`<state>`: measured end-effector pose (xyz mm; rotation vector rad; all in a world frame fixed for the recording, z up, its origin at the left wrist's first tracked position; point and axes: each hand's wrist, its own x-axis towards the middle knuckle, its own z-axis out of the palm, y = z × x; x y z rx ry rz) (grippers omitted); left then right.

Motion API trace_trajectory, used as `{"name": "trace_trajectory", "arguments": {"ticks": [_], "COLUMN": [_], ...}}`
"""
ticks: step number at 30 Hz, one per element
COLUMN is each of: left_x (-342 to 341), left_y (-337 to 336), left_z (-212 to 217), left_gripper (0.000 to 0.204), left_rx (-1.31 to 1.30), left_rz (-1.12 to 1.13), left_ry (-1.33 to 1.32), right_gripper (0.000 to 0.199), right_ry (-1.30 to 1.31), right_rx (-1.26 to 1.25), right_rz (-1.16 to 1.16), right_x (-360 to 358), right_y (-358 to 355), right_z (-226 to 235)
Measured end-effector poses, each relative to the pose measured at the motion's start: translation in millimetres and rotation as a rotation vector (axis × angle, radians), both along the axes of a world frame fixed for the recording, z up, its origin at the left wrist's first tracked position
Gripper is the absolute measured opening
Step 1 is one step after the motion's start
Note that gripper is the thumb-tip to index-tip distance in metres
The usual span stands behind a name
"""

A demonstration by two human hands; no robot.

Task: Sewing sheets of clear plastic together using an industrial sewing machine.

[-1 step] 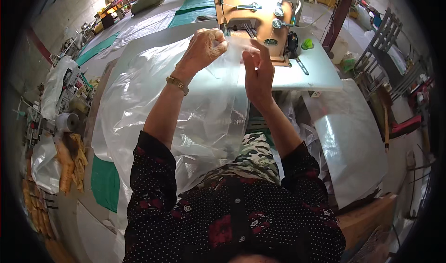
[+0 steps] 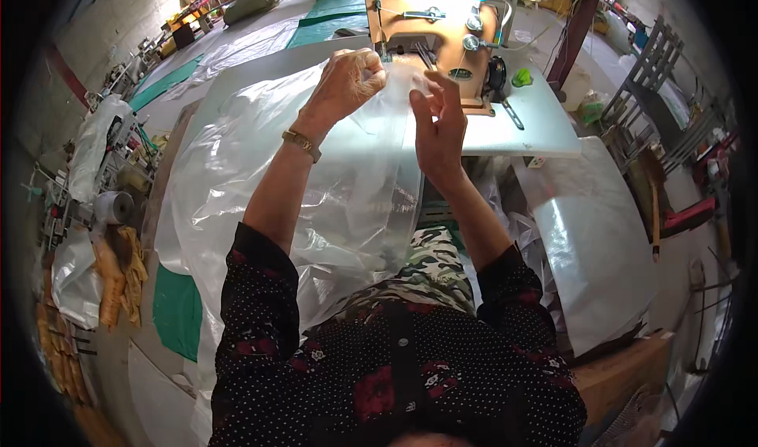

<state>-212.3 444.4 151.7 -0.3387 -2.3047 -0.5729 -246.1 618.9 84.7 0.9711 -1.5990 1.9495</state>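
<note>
A large translucent plastic sheet (image 2: 229, 159) spreads over the table and hangs down toward my lap. My left hand (image 2: 347, 84), with a watch on its wrist, is closed on the sheet's far edge, just in front of a tan sewing machine (image 2: 438, 40). Right of it, beside the sheet's side edge and close to the machine's needle area, is my right hand (image 2: 442, 127). Its fingers are half bent and its thumb stands apart; I see nothing held between them. Light from the machine's lamp falls on the sheet near both hands.
The pale table top (image 2: 521, 131) reaches right of the machine, with a bright green scrap (image 2: 522, 77) on it. Stacked clear sheeting (image 2: 580, 242) lies lower right. A dark chair (image 2: 655, 76) stands beyond. At the left are a roll (image 2: 114, 208) and brown gloves (image 2: 110, 281).
The fingers of my right hand have shifted very slightly beside the sheet's edge. My left hand and the sheet look the same.
</note>
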Motion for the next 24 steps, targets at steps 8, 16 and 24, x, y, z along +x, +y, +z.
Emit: {"name": "trace_trajectory", "arguments": {"ticks": [8,16,24], "left_x": [13.4,23.4,33.2], "left_y": [4.3,10.3,1.8], "left_z": [14.4,21.7,29.9], "left_gripper": [0.022,0.024,0.02], "left_rx": [-0.004,-0.026,0.188], "left_rz": [0.075,0.111,-0.032], "left_ry": [-0.091,-0.066,-0.157], "right_gripper": [0.037,0.02,0.015], "right_ry": [0.025,0.015,-0.324], "right_rx": [0.056,0.016,-0.091], "right_rz": [-0.174,-0.118,0.321], "right_x": [13.6,7.2,-11.4], "right_y": [-4.7,-9.0,-2.8], "right_z": [3.4,12.2,22.6]}}
